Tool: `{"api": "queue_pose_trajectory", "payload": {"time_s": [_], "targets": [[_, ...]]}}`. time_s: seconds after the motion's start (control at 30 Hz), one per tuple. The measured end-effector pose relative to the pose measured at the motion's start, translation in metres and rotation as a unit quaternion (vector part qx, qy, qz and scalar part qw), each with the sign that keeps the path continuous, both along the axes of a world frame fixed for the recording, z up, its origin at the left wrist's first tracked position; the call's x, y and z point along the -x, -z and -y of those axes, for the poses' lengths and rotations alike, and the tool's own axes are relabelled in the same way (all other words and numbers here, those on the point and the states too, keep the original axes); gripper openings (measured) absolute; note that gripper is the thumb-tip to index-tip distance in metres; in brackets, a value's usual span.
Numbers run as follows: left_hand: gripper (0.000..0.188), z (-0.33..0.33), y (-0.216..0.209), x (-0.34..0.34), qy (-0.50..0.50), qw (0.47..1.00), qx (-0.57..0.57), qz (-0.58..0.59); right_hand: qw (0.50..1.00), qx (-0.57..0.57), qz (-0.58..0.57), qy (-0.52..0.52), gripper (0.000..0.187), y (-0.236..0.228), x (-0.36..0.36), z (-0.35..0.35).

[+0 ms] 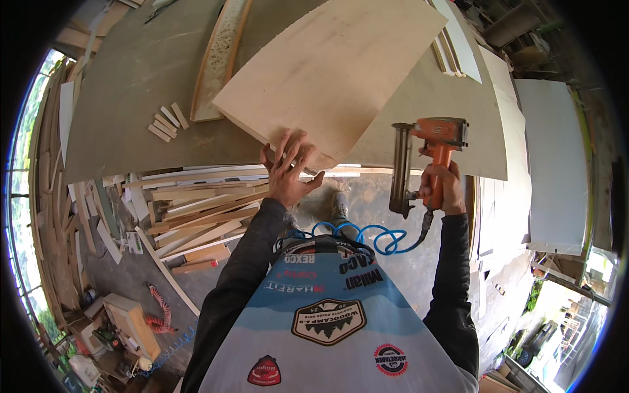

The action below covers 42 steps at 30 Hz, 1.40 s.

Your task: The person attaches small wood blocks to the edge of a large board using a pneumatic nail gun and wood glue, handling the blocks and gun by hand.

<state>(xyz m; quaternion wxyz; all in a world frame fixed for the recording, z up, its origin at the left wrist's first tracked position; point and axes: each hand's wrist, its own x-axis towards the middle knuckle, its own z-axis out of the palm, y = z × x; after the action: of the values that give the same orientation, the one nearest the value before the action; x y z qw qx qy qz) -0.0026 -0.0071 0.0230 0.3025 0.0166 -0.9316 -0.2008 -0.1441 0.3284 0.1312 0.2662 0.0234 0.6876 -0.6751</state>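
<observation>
A pale plywood panel (334,75) lies at a slant on the large grey-brown worktable (131,85). My left hand (291,171) is at the panel's near edge, fingers spread, with the fingertips over its surface. My right hand (443,188) is wrapped around the handle of an orange pneumatic nail gun (442,134), held up to the right of the panel and apart from it. The gun's dark magazine (401,170) stands to the left of the handle. From the grip's base a coiled blue air hose (390,242) runs left in front of my body.
Several short wood strips (169,122) lie on the table's left, beside a long wooden frame piece (219,59) partly under the panel. Loose boards (203,213) are piled below the near edge. White sheets (553,164) stand at the right. A red coiled hose (157,311) lies at lower left.
</observation>
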Motion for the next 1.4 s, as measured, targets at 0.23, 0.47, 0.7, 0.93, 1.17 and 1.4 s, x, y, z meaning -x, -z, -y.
{"api": "queue_pose_trajectory", "payload": {"time_s": [0.23,0.47,0.7,0.93,1.17,1.4], "targets": [[0.059,-0.002,0.002,0.000,-0.030,0.999,-0.003,0.031,0.991,0.064,0.048,0.108,0.022,0.109,0.082,-0.057],[0.087,-0.011,0.003,-0.007,-0.073,0.996,-0.013,0.043,0.984,0.108,0.111,0.088,0.029,0.173,0.145,-0.084],[0.095,0.022,0.003,-0.049,-0.139,0.983,-0.117,0.003,0.862,-0.468,-0.191,-0.039,0.054,0.201,0.200,-0.102],[0.029,0.132,0.060,-0.075,-0.372,0.893,-0.253,-0.013,0.759,-0.613,-0.215,-0.028,0.050,0.124,0.170,-0.064],[0.035,0.267,0.098,-0.038,-0.507,0.844,-0.176,0.010,0.811,-0.394,-0.409,0.139,0.022,0.130,0.086,-0.020],[0.050,0.338,0.111,-0.021,-0.526,0.838,-0.144,0.026,0.875,-0.177,-0.411,-0.184,0.008,0.127,-0.066,0.101]]}}
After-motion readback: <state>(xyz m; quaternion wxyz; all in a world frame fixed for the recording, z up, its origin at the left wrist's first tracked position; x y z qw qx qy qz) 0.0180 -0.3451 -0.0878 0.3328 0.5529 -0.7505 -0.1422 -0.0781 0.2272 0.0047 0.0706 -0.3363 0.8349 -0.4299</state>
